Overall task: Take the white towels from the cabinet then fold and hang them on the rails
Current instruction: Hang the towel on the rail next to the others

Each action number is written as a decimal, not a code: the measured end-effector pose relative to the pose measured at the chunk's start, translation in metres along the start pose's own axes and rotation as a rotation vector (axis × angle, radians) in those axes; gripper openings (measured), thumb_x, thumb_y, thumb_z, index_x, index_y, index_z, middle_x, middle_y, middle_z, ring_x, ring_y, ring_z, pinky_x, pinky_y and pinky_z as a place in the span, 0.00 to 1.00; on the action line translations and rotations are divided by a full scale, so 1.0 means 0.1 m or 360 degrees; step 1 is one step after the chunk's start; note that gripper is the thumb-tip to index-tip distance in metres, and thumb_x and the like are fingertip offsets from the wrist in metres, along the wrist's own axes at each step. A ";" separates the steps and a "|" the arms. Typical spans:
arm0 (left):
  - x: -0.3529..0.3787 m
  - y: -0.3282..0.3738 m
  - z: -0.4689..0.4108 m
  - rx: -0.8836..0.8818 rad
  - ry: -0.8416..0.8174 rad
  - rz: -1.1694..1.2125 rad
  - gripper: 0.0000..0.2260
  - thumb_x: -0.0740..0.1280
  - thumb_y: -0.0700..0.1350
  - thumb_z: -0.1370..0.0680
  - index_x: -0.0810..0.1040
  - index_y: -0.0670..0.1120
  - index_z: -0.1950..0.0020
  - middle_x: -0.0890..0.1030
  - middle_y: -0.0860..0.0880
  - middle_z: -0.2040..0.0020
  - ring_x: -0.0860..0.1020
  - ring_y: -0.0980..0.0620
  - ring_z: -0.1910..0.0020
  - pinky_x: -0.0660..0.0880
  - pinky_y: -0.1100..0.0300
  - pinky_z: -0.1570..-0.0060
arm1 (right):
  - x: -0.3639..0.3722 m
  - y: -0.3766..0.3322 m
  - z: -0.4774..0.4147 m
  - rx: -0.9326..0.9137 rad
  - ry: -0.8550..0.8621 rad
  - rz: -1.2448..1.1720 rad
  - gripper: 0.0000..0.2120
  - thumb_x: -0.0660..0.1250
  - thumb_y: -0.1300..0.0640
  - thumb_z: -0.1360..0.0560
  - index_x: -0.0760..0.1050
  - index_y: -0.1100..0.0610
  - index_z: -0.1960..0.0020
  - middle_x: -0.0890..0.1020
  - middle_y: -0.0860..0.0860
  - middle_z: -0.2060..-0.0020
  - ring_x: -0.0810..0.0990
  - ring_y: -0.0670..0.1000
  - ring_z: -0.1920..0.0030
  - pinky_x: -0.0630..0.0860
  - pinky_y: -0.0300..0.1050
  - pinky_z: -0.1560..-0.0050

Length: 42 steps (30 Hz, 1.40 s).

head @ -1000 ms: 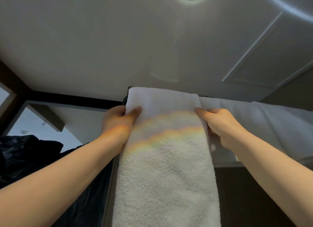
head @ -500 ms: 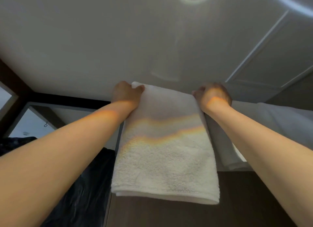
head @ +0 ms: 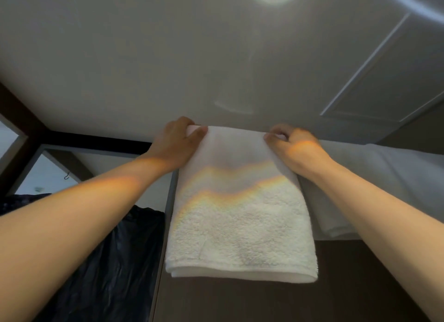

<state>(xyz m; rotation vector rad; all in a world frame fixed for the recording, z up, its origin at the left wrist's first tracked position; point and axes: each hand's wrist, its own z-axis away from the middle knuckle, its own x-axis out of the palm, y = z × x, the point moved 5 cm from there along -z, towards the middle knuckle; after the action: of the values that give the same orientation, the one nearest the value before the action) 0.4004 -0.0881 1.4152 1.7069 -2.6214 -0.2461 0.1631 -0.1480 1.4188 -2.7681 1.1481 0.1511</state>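
Note:
A folded white towel (head: 240,225) hangs in front of me, its top edge high up near the ceiling line, its folded bottom edge hanging free. My left hand (head: 179,143) grips the towel's top left corner, thumb on the front. My right hand (head: 292,146) pinches the top right corner with curled fingers. The rail under the towel is hidden by the cloth. A second white towel (head: 374,177) hangs to the right, partly behind my right forearm.
The white ceiling (head: 216,57) fills the upper half. A dark wall panel (head: 264,302) lies below the towels. A black plastic bag (head: 108,261) hangs at the lower left, next to a dark frame (head: 21,134) with bright openings.
Both hands have moved from the towel's sides up to its top corners. The towel has risen, so its folded bottom edge now shows.

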 end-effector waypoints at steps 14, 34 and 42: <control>-0.04 -0.21 0.50 -0.0471 -0.0019 0.0728 0.22 0.69 0.53 0.24 0.79 0.31 0.52 0.83 0.39 0.53 0.82 0.40 0.51 0.78 0.44 0.44 | -0.05 0.13 0.52 0.0517 -0.0099 -0.0598 0.18 0.64 0.45 0.22 0.72 0.59 0.61 0.74 0.57 0.67 0.73 0.56 0.67 0.72 0.48 0.63; -0.06 0.05 -0.22 -0.0201 0.0202 0.0036 0.21 0.63 0.49 0.20 0.64 0.45 0.72 0.64 0.48 0.75 0.64 0.51 0.77 0.57 0.58 0.74 | -0.08 0.12 -0.30 0.0389 0.0246 0.0233 0.21 0.65 0.42 0.23 0.78 0.60 0.47 0.80 0.60 0.46 0.77 0.60 0.41 0.71 0.47 0.50; -0.01 -0.02 -0.13 -0.0061 0.0091 0.0045 0.23 0.60 0.58 0.21 0.65 0.44 0.69 0.67 0.47 0.74 0.69 0.47 0.73 0.65 0.59 0.70 | 0.08 -0.03 -0.22 0.0160 -0.0277 0.0325 0.27 0.47 0.40 0.18 0.69 0.52 0.28 0.70 0.55 0.28 0.67 0.58 0.28 0.64 0.53 0.30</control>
<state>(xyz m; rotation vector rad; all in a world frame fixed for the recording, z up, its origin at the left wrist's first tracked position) 0.4037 -0.0892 1.4282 1.6387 -2.5813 -0.2418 0.1715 -0.1551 1.4399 -2.4912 1.3485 0.3394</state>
